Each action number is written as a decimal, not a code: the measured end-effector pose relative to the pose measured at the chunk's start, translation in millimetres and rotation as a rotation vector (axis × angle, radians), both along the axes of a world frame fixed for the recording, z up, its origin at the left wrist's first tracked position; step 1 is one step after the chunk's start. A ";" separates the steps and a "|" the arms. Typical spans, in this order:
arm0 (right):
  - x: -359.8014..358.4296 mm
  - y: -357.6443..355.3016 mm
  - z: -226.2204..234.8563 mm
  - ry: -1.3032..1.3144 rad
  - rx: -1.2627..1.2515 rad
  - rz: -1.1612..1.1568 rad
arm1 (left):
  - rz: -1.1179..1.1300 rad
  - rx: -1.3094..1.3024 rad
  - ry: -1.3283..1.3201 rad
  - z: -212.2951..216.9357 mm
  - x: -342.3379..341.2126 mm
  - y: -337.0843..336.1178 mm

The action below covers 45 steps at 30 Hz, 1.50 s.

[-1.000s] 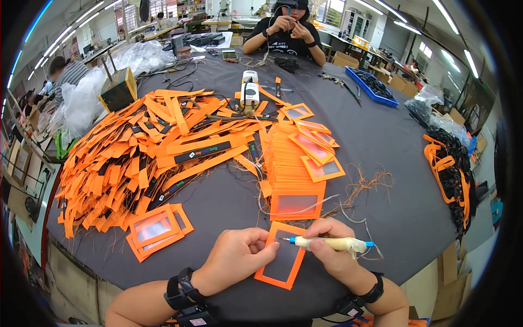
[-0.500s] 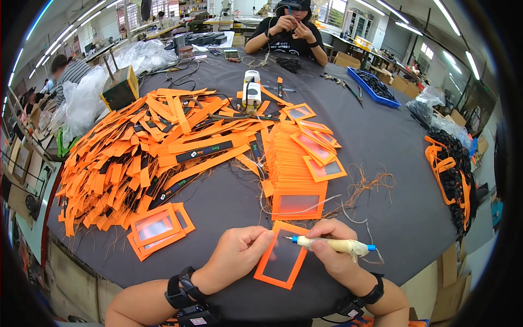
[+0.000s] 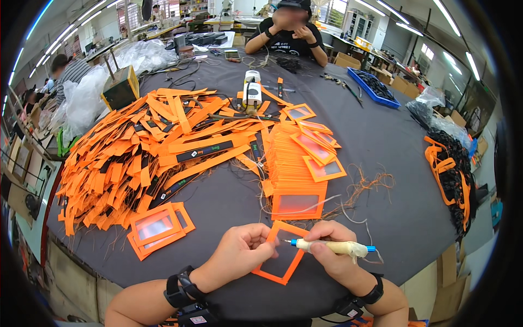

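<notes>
An orange rectangular frame with a clear window (image 3: 294, 266) stands tilted above the near edge of the table. My left hand (image 3: 237, 250) grips its left edge, fingers curled behind it and thumb in front. My right hand (image 3: 336, 255) is closed around a corded, pen-like tool (image 3: 342, 247) with a pale wrapped grip, blue ends and a thin metal tip. That tip points left over the upper part of the window; whether it touches is unclear. Just beyond lies a long overlapping stack of similar orange frames (image 3: 289, 174). A few more frames (image 3: 155, 228) lie left of my left hand.
A large heap of orange and black straps (image 3: 131, 158) covers the left side. Loose orange threads (image 3: 370, 182) and a thin cord lie to the right. Farther off are a white power strip (image 3: 251, 92), a blue tray (image 3: 373, 87) and a seated person (image 3: 291, 38).
My left fingers have shifted from a pinch near the frame's top corner to curling around its left edge. The frame has tilted slightly. The tool has barely moved.
</notes>
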State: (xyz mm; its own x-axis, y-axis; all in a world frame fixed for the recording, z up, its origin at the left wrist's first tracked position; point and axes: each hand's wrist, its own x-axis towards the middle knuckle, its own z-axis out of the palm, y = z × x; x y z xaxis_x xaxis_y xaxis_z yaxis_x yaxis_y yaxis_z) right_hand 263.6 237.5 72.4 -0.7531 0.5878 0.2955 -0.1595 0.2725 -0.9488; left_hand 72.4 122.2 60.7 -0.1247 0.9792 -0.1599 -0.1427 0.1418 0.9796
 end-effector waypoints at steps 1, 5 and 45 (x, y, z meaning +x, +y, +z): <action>-0.1 -0.8 0.3 0.008 -0.014 0.013 | 0.004 0.013 -0.067 -0.1 -0.3 0.2; 0.5 -2.2 2.2 0.020 -0.029 0.026 | 0.006 -0.011 -0.067 3.5 0.0 -1.1; -1.4 2.2 1.6 -0.021 -0.016 0.001 | -0.060 -0.018 -0.036 4.8 0.9 -3.9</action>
